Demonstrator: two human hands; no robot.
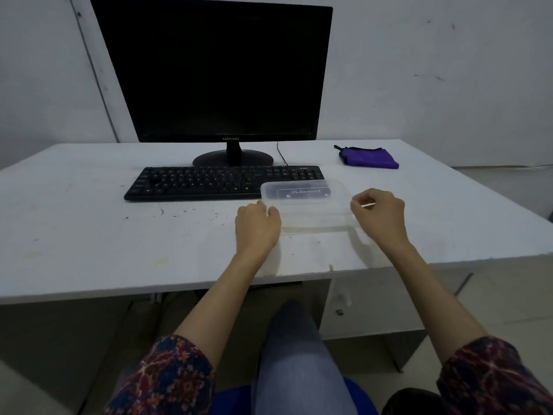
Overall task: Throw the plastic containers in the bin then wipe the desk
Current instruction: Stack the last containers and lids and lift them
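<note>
Both hands grip 1 clear plastic container (pixel 305 202) on the white worktop (pixel 89 244): the left hand (pixel 257 226) pinches its left edge, the right hand (pixel 378 214) its right edge. Beyond the grip lies a black keyboard (pixel 209 182), farther right a purple cloth (pixel 371 157).

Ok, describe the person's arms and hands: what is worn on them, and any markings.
Both hands, left and right, are bare: no gloves, rings or watch show. Each forearm is uncovered up to a pushed-up sleeve, left sleeve and right sleeve, in a dark navy fabric with a busy red, orange and white print.
</note>
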